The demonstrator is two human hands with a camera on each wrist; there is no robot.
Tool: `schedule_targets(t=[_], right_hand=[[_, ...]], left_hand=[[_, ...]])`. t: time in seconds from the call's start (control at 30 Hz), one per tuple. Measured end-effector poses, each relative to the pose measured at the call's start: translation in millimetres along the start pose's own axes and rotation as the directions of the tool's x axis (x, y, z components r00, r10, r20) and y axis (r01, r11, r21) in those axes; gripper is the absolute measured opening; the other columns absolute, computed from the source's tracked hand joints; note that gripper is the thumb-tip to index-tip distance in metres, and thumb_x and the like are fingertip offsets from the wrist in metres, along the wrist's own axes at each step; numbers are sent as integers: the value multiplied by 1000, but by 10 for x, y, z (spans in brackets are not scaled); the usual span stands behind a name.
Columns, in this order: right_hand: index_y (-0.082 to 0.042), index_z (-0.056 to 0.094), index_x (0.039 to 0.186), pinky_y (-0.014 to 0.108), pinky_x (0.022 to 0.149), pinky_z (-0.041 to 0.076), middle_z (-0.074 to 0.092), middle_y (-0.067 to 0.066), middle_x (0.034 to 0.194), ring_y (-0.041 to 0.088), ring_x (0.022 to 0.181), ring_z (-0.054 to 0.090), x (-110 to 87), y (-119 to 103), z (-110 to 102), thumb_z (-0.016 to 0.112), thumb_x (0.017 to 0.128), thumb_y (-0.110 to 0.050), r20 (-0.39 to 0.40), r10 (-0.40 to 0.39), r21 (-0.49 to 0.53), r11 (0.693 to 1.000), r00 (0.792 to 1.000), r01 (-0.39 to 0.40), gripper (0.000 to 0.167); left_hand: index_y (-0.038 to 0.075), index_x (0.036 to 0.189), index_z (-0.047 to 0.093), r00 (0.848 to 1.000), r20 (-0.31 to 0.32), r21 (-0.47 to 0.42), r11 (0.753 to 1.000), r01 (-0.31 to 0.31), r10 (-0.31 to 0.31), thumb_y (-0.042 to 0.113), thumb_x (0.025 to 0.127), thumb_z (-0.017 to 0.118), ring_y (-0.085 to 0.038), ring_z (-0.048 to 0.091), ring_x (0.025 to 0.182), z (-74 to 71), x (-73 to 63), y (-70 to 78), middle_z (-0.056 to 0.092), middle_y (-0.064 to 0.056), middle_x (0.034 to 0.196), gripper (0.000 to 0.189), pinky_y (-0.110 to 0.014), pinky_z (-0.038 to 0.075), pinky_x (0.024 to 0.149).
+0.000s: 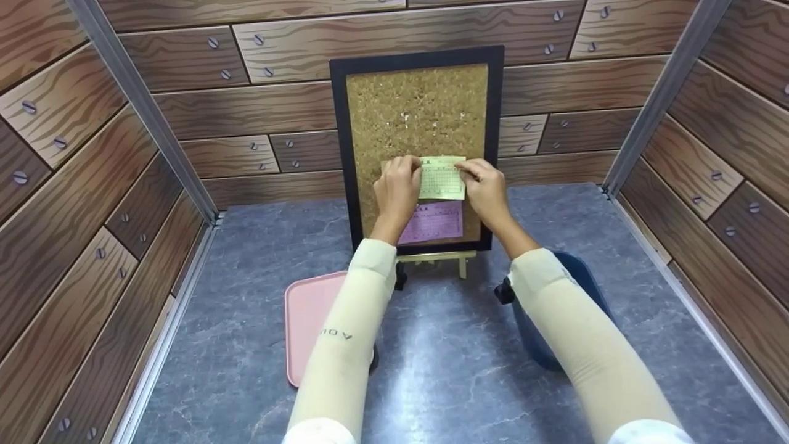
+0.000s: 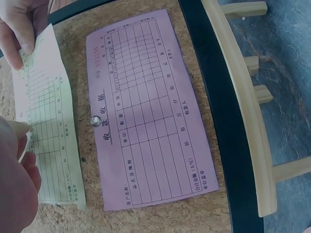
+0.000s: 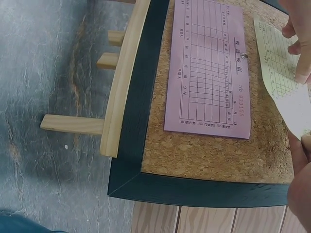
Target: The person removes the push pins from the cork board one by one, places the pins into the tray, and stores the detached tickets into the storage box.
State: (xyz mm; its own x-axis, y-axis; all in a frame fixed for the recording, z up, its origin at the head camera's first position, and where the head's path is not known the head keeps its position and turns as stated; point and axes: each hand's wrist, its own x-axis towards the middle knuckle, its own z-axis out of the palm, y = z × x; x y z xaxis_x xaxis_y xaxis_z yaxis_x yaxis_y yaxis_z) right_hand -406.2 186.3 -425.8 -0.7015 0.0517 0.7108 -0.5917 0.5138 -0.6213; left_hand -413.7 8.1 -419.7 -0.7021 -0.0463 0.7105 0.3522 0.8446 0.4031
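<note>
A green receipt slip (image 1: 442, 180) with a printed grid lies close against the cork board (image 1: 414, 111). My left hand (image 1: 397, 188) holds its left part, with a fingertip at the upper edge in the left wrist view. At the opposite end my right hand (image 1: 487, 188) pinches the slip by the edge between thumb and fingers. Just below hangs a purple receipt slip (image 2: 150, 116), fixed by a clear-headed push pin (image 2: 95, 121) at the middle of its upper edge. In the right wrist view the green slip (image 3: 279, 65) bends away from the cork near my right hand.
The black-framed board leans on a small wooden easel (image 1: 462, 266) before a wood-patterned wall (image 1: 271, 111). A pink tray (image 1: 311, 314) lies to the left on the grey marbled surface (image 1: 246, 246). A dark blue container (image 1: 536, 339) sits beneath my right forearm.
</note>
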Motion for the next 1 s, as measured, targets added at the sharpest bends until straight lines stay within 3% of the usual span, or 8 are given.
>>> schedule_targets(t=[0.47,0.63,0.87,1.0], right_hand=[[4,77,101,11,76,45,73,18,99,20,87,65,-129,-27,-102,65,89,9,-17,18,55,998,1000,-17,18],[2,77,103,12,79,46,74,17,101,24,91,67,-225,-27,-160,65,90,8,-2,20,51,999,1000,-20,18],[1,77,104,12,81,48,74,16,102,12,92,66,-376,-49,-294,68,89,7,-14,17,57,998,1000,-16,18],[-1,78,104,11,77,47,74,15,102,14,88,66,-432,-79,-395,68,89,6,-28,23,57,998,999,-22,18]], left_hand=[[23,97,72,996,76,-70,997,44,-39,30,95,68,-11,69,93,-182,-305,-97,73,10,98,8,-36,55,67],[22,97,73,998,49,-103,994,45,-40,30,94,69,-11,68,87,-286,-380,-165,73,10,97,9,-36,54,65],[20,96,73,998,19,-161,985,56,-54,25,93,70,-10,64,80,-433,-519,-307,71,7,90,7,-35,53,65],[19,95,73,998,13,-186,980,71,-69,25,91,71,-11,64,79,-517,-604,-386,71,6,89,7,-36,52,66]])
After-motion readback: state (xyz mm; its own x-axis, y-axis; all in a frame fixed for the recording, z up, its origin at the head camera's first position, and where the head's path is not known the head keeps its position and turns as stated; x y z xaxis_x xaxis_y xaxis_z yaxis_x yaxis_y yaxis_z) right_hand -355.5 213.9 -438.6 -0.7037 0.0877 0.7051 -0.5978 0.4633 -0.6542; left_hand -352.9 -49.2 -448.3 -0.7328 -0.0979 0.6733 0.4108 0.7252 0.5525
